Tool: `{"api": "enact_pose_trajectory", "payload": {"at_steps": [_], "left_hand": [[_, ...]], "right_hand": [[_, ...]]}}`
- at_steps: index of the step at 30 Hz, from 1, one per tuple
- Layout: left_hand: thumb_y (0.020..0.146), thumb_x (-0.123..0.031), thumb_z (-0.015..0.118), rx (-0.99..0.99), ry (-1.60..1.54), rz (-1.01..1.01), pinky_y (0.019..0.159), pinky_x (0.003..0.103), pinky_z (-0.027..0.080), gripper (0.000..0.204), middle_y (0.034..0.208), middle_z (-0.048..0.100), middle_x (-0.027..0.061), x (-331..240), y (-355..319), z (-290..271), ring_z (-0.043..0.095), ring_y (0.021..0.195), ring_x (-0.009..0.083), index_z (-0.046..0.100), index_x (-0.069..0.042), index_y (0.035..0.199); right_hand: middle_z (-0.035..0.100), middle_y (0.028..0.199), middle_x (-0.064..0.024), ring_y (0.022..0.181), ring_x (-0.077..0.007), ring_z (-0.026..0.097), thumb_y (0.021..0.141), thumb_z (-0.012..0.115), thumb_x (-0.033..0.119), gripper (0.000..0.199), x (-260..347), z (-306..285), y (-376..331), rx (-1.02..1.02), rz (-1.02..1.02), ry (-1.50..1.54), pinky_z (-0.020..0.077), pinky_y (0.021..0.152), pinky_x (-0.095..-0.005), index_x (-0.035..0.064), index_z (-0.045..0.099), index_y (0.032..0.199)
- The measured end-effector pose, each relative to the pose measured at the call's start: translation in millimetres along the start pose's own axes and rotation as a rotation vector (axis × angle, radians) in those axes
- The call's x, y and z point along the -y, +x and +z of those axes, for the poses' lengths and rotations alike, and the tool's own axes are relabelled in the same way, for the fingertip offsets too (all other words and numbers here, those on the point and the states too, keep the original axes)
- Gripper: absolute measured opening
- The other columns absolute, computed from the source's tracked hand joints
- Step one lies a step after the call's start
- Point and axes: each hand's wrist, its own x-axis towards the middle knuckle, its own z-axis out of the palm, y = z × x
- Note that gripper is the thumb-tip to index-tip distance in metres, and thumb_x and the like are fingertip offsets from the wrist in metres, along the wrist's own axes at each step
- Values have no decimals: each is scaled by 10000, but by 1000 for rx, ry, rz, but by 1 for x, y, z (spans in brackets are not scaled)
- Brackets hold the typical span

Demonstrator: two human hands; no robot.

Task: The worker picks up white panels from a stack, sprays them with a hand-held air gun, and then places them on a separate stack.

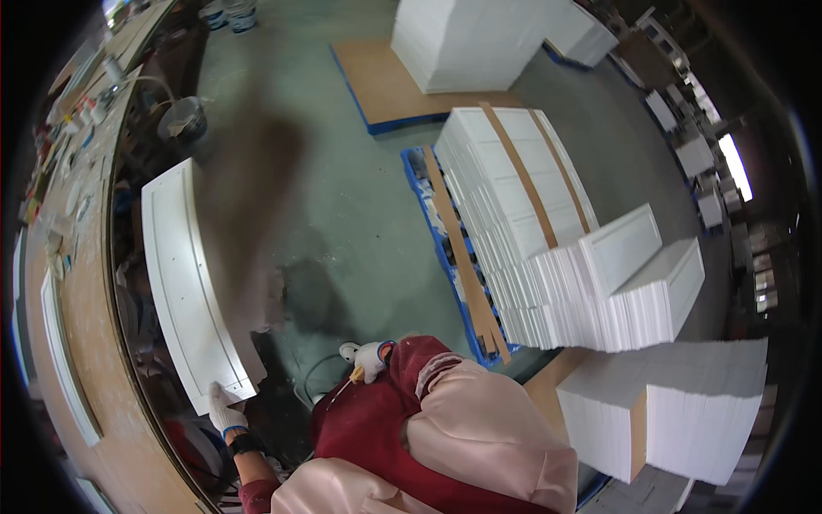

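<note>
My left hand (224, 411), in a white glove, grips the near corner of a long white door panel (188, 274). The panel stretches away from me, beside the edge of the wooden workbench (77, 317), and looks lifted above the floor. My right hand (366, 356), also gloved in white, rests against my red apron. It is closed on a small yellowish tool (354, 375), whose thin tip points down and to the left.
Tall stacks of white panels (514, 214) stand on a blue pallet (428, 214) to my right, with more stacks (676, 411) nearer. Another stack (479, 38) sits on a board at the back. The workbench carries small clutter, and a bucket (183, 120) stands on the green floor.
</note>
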Motion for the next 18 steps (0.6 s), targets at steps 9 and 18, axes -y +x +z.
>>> {"api": "enact_pose_trajectory", "payload": {"at_steps": [9, 18], "left_hand": [[864, -289, 581, 105, 38, 13, 764, 401, 502, 326, 1098, 583, 45, 27, 1, -35, 572, 981, 247, 558, -133, 1149], [775, -340, 633, -31, -28, -181, 728, 364, 502, 305, 918, 592, 63, -11, 2, -19, 578, 862, 232, 592, -120, 981]], "right_hand": [[655, 867, -112, 803, -261, 624, 607, 735, 266, 423, 1, -8, -57, -26, 53, 446, 481, 692, -382, 77, 637, 973], [662, 774, -93, 720, -250, 623, 638, 713, 356, 371, 19, 53, -14, 108, -62, 53, 468, 654, -380, 97, 679, 901]]}}
